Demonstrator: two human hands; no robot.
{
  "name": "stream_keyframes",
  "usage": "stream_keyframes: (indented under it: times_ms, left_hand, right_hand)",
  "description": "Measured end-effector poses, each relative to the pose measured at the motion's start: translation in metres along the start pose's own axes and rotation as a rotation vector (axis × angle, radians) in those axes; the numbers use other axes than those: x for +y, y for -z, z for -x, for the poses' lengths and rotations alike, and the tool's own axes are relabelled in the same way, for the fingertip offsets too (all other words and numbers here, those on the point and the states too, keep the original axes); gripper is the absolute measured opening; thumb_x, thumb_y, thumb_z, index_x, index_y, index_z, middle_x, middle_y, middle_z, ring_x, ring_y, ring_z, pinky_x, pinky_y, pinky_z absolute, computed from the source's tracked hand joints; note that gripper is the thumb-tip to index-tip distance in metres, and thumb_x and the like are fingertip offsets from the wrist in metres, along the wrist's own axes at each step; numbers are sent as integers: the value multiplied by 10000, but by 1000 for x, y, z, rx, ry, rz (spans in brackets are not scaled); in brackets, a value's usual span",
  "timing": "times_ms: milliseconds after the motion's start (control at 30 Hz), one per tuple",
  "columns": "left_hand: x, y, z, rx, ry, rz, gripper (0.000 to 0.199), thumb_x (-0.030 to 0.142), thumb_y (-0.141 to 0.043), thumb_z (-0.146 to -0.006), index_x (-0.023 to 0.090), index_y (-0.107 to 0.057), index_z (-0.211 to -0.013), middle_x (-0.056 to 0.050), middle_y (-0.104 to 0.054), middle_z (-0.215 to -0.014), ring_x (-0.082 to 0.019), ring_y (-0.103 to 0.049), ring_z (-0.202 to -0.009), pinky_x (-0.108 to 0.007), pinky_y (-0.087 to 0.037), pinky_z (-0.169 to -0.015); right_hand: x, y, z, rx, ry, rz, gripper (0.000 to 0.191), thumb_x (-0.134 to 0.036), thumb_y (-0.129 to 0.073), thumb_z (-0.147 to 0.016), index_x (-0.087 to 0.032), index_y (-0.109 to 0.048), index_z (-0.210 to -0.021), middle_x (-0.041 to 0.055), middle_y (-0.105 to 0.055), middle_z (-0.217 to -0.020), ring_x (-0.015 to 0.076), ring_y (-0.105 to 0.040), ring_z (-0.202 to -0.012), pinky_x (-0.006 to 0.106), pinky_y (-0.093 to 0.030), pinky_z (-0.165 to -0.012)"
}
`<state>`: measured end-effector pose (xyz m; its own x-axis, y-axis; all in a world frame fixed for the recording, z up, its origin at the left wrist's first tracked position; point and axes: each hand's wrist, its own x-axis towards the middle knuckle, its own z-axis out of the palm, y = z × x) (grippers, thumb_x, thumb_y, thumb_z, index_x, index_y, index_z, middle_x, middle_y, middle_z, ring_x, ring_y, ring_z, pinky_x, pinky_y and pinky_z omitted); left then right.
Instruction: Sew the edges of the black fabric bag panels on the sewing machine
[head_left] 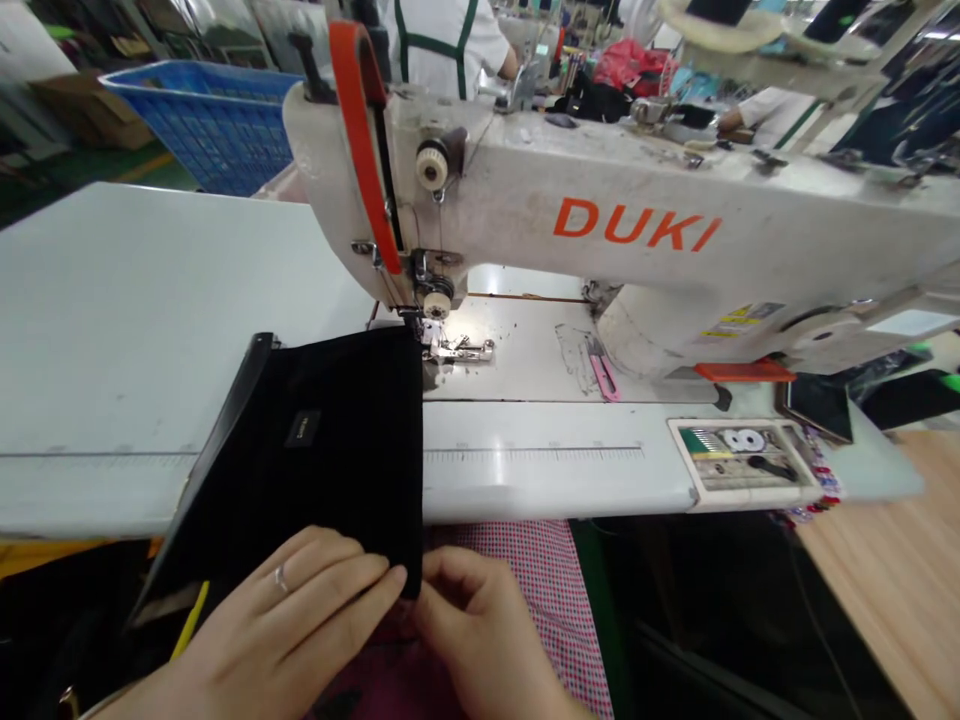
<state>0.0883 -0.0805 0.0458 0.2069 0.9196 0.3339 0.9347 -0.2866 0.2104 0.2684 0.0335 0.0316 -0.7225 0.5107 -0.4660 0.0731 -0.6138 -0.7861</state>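
A black fabric piece with a small dark label lies over the table's front edge, one edge running up to the needle area of the sewing machine. Its left side has a stiff, shiny border. My left hand, with a ring on one finger, presses on the lower part of the fabric, fingers together and gripping it near the corner. At that lower right corner my right hand is closed in a pinch on the edge. What lies between its fingertips is mostly hidden. The presser foot meets the fabric's top right corner.
Pink thread snips lie on the machine bed, right of the needle. A small tray with a bobbin is set into the table. Behind stand a blue basket and people at other machines. Checked cloth covers my lap.
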Motion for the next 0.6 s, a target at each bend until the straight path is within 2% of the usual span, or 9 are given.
stream_keyframes:
  times_ms: [67, 167, 333, 533, 600]
  left_hand:
    - [1, 0, -8, 25, -10, 1, 332, 147, -402, -1104, 203, -722, -1174, 5, -729, -1037, -148, -649, -973, -257, -526, -948]
    - [-1, 2, -19, 20, -50, -12, 430, 200, -300, -1144, 193, -723, -1064, 16, -707, -946, -144, -611, -893, -248, -500, -894]
    - [-6, 5, -18, -48, -36, 72, 286, 208, -411, -1126, 206, -696, -1140, 6, -675, -1012, -132, -596, -963, -205, -464, -973]
    - [-7, 3, -13, -42, 24, 170, 196, 143, -489, -1072, 188, -664, -1145, -19, -645, -1050, -143, -577, -1011, -207, -461, -971]
    - [-5, 3, -14, -38, 36, 160, 183, 127, -509, -1047, 176, -662, -1136, -33, -642, -1063, -161, -574, -1032, -243, -448, -990]
  right_hand:
    - [1, 0, 2, -1, -3, -15, 259, -399, -860, -786, -152, -782, -769, -1, -668, -710, 103, -526, -644, 223, -419, -641]
    - [2, 0, 5, -5, -42, -29, 257, -368, -893, -746, -152, -761, -795, -22, -644, -698, 89, -504, -624, 213, -392, -612]
    - [2, 3, 6, -1, -57, 62, 344, -459, -880, -764, -164, -708, -721, -35, -598, -647, 87, -479, -583, 217, -374, -564]
    - [1, 4, 8, -9, -75, 113, 365, -501, -857, -787, -172, -714, -722, -21, -625, -661, 104, -522, -599, 222, -403, -565]
    - [4, 3, 9, -9, -75, 95, 336, -472, -860, -778, -171, -716, -740, -22, -634, -666, 104, -533, -604, 217, -417, -572]
